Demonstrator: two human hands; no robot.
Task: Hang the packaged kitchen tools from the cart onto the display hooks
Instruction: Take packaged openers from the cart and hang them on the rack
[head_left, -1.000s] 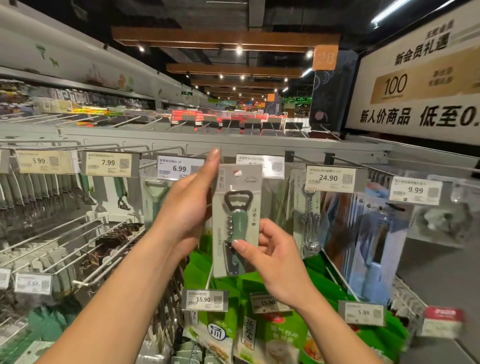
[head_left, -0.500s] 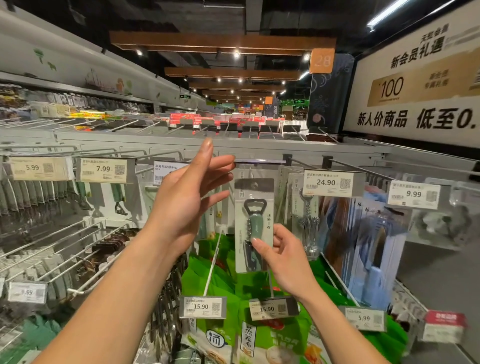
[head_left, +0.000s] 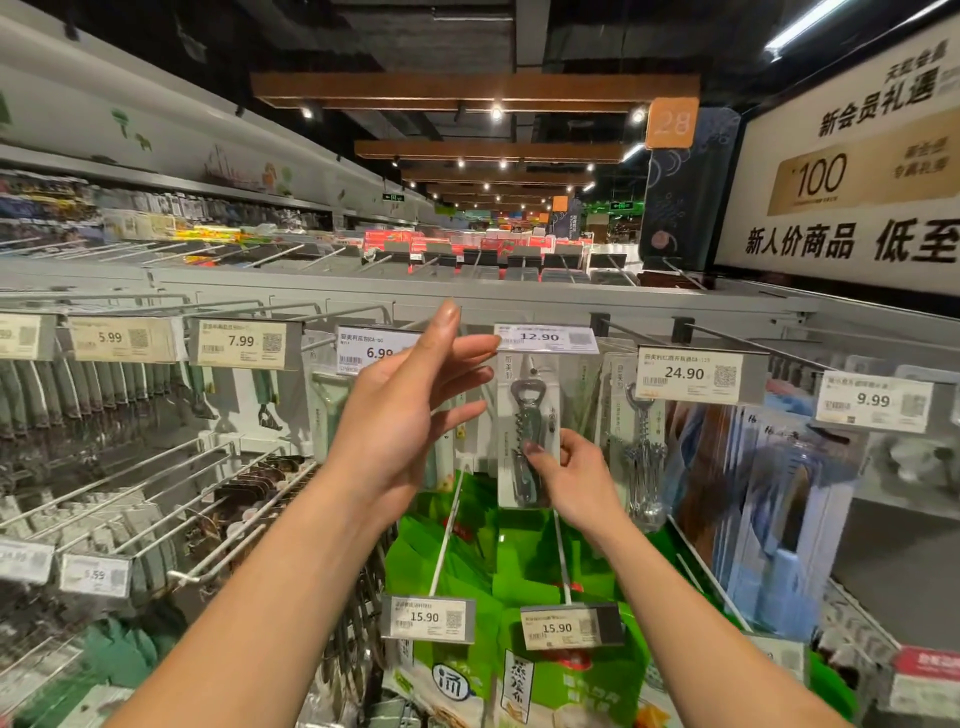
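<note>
A clear-fronted bottle opener package (head_left: 527, 415), with a grey-green opener and corkscrew inside, hangs upright just under the 12.90 price tag (head_left: 543, 338) on the top-row display hook. My right hand (head_left: 576, 480) grips its lower right edge, thumb pressed on the front. My left hand (head_left: 410, 415) is raised to the left of the package with fingers spread and holds nothing. Its upper fingertips reach the left edge of the 12.90 tag. The hook wire itself is hidden behind the tag. The cart is out of view.
Neighbouring top-row hooks carry tags 6.99 (head_left: 376, 351), 7.99 (head_left: 244, 343), 24.90 (head_left: 688, 374) and 9.99 (head_left: 872, 402), with corkscrew packs (head_left: 644, 441) to the right. Green bags (head_left: 519, 566) hang below behind 15.90 tags. Long bare hooks (head_left: 156, 499) jut out at lower left.
My left hand let go of the package and opened toward the price tag. My right hand carried the package up, right and away from me, under the 12.90 tag.
</note>
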